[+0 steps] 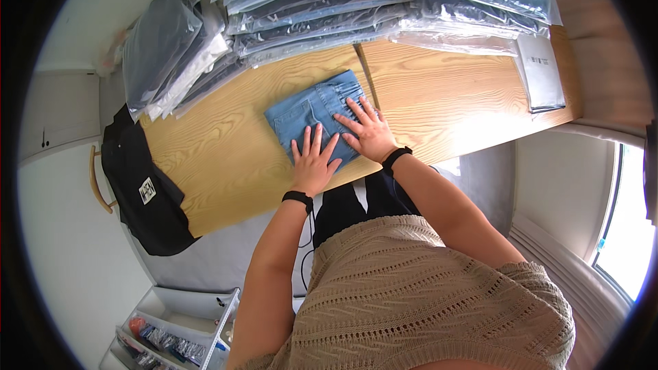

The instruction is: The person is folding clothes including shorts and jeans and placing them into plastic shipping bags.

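Note:
A folded pair of blue jeans point(297, 113) lies on the wooden table point(226, 164), its gathered elastic waistband toward the right. My left hand point(315, 162) rests flat on the near edge of the jeans with fingers spread. On their right side, over the waistband, lies my right hand point(370, 131), also flat with fingers apart. Neither hand grips anything. Both wrists wear black bands, and a thin cable hangs down from the left one.
Stacks of folded jeans in clear plastic bags point(322, 14) line the table's far side. More bagged garments point(164, 41) lean at the left. Flat clear bags point(539, 75) sit at the right end. A black garment point(144, 185) drapes over the left edge, above a white shelf unit point(185, 294).

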`<action>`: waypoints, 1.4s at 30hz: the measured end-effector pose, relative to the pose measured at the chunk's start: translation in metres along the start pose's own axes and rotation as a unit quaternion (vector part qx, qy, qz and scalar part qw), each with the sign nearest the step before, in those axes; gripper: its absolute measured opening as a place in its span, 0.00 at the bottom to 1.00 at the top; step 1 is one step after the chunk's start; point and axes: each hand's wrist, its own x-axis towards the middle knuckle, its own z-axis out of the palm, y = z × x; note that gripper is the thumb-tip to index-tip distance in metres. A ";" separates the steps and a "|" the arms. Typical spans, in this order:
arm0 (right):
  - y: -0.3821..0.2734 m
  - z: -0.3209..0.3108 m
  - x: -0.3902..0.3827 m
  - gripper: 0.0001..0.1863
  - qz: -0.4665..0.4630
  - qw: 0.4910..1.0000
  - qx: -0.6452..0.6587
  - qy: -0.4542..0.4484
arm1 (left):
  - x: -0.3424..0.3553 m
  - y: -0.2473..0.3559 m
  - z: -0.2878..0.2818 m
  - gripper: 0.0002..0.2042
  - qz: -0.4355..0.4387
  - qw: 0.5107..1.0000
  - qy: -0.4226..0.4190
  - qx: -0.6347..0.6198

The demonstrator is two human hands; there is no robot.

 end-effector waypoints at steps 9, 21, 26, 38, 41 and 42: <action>0.081 -0.071 -0.011 0.17 0.019 0.966 0.258 -0.008 | -0.006 0.004 0.000 0.31 -0.036 0.997 -0.058 0.029; 0.386 -0.186 -0.164 0.13 0.522 0.830 -0.095 0.175 | 0.004 0.024 -0.001 0.33 -0.086 0.985 -0.126 0.086; 0.457 -0.183 -0.188 0.10 0.547 0.813 -0.153 0.125 | 0.010 0.028 -0.002 0.33 -0.112 0.978 -0.152 0.086; 0.499 -0.174 -0.174 0.16 0.576 0.803 -0.152 0.020 | 0.013 0.032 -0.004 0.32 -0.114 0.976 -0.158 0.098; 0.496 -0.185 -0.178 0.16 0.570 0.786 -0.130 0.202 | 0.016 0.035 -0.006 0.32 -0.118 0.974 -0.170 0.096; 0.492 -0.189 -0.181 0.16 0.542 0.794 -0.113 0.249 | 0.016 0.035 -0.006 0.32 -0.113 0.975 -0.167 0.096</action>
